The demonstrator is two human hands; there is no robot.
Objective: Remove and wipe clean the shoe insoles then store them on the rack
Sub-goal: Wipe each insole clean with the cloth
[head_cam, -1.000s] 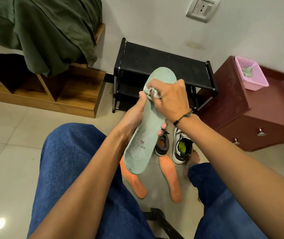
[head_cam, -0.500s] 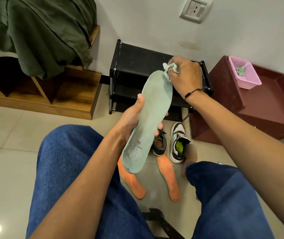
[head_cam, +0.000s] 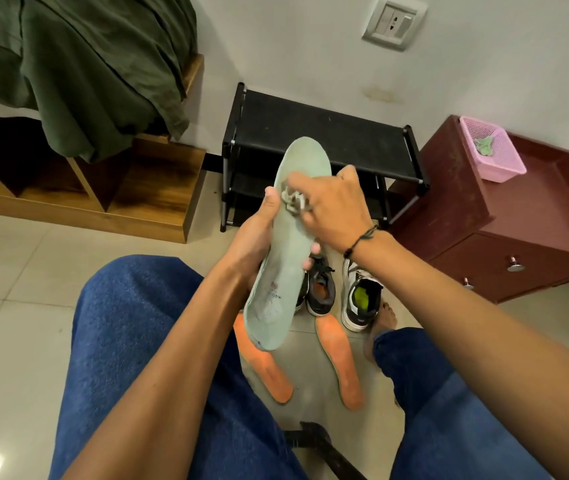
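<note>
My left hand clasped round the mint-green insole held upright over my knees, my right hand pinching a crumpled wipe against its upper half, two orange insoles on the floor below, shoes beyond, black rack by the wall.

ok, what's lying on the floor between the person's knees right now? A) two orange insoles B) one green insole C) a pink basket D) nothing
A: two orange insoles lie flat on the tiles, while the pale green insole is held up in the left hand.
</note>
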